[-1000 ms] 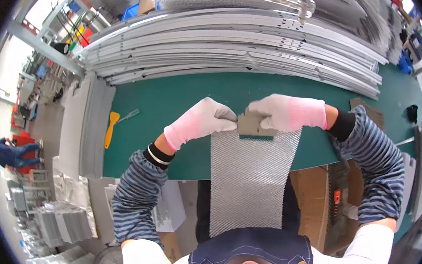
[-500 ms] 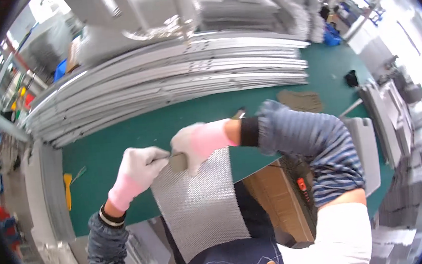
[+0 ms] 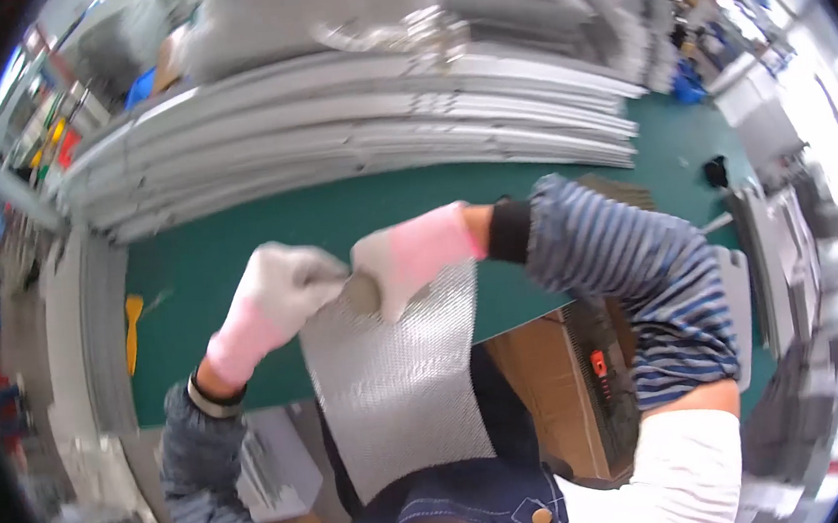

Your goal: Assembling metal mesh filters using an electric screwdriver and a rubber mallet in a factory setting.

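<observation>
A silver expanded-metal mesh sheet (image 3: 401,393) slopes from the bench edge down over my lap, against my dark apron. My left hand (image 3: 286,283), in a white glove with a pink cuff, is closed in a pinch at the sheet's far left corner; whether the fingertips grip the mesh itself is blurred. Close beside it, my right hand (image 3: 385,269), gloved the same way, is closed on a small grey-brown pad (image 3: 362,293) with a rounded outline, at the sheet's far edge. The right fingertips are partly hidden behind the pad.
Long silver metal profiles (image 3: 347,118) lie stacked across the back of the green bench (image 3: 211,280). A yellow-handled tool (image 3: 134,331) lies at left. Below the right edge stands an open cardboard box (image 3: 539,380), with an orange-red tool (image 3: 601,370) beside it. Grey panels (image 3: 753,262) stand at right.
The whole view has shifted, so the bench sits higher in the picture. The pad's face has turned and looks rounder. Both hands remain at the sheet's far edge.
</observation>
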